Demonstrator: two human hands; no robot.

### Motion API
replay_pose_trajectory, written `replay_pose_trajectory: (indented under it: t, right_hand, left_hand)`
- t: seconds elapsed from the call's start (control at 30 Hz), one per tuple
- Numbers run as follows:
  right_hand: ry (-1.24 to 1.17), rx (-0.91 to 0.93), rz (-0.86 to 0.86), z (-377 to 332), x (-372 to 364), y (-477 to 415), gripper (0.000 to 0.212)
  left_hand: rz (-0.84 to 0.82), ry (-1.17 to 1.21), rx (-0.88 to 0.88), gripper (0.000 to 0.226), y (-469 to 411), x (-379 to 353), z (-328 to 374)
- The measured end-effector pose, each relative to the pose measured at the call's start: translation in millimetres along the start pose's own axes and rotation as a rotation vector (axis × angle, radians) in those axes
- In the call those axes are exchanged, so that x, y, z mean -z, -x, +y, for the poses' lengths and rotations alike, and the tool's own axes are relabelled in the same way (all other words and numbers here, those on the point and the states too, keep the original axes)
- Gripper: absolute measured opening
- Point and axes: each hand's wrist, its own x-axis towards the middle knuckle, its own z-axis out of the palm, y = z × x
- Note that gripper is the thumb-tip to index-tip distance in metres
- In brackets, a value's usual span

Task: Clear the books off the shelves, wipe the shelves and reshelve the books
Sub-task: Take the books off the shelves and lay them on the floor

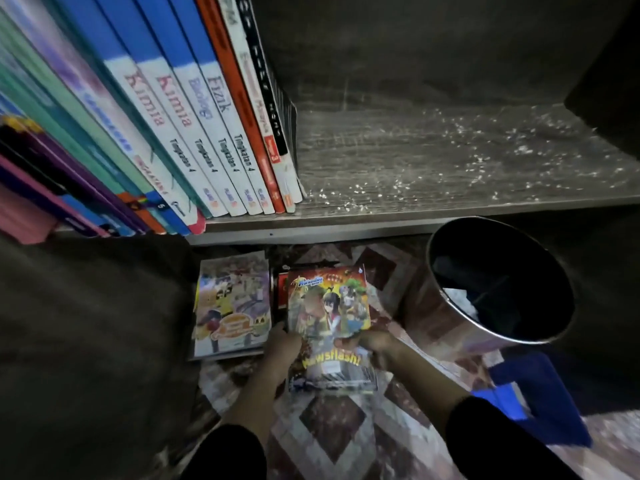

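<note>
Below shelf (415, 216) edge, left hand (282, 344), right hand (379, 342), fingers grasping comic book (329, 317) by side edges; bin (450, 327) near right

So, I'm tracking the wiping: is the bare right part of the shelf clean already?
No, the bare shelf board is strewn with white specks.

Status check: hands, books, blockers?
Hands: left hand, right hand both grip comic, beside floor stack. Shelf holds textbooks; bare part flecked white. Metal bin close right.

Books (194, 133) stand upper left on the shelf (450, 161); below it, comics (232, 306) lie on the floor (329, 424), left of the bin (498, 282).
</note>
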Motion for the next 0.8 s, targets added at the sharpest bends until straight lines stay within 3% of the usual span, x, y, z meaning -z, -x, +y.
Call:
replay_pose_trajectory:
  t: [0.17, 0.33, 0.53, 0.7, 0.8]
  right_hand:
    - [0.028, 0.085, 0.06, -20, -10, -39, 0.034]
    - [0.202, 0.073, 0.139, -21, -20, -76, 0.043]
    - [0.357, 0.149, 0.142, -13, -29, -120, 0.074]
    - [0.469, 0.186, 0.253, -19, -38, -96, 0.055]
    - [0.599, 0.199, 0.317, -21, -41, -78, 0.057]
  left_hand:
    - [0.047, -0.097, -0.017, 0.024, -32, -12, 18]
    - [0.065, -0.303, -0.005, 0.037, -64, -14, 25]
    - [0.108, -0.364, 0.015, 0.041, -79, -17, 26]
    - [0.119, -0.434, 0.02, 0.068, -84, -23, 18]
    - [0.106, -0.474, 0.01, 0.078, -79, -24, 14]
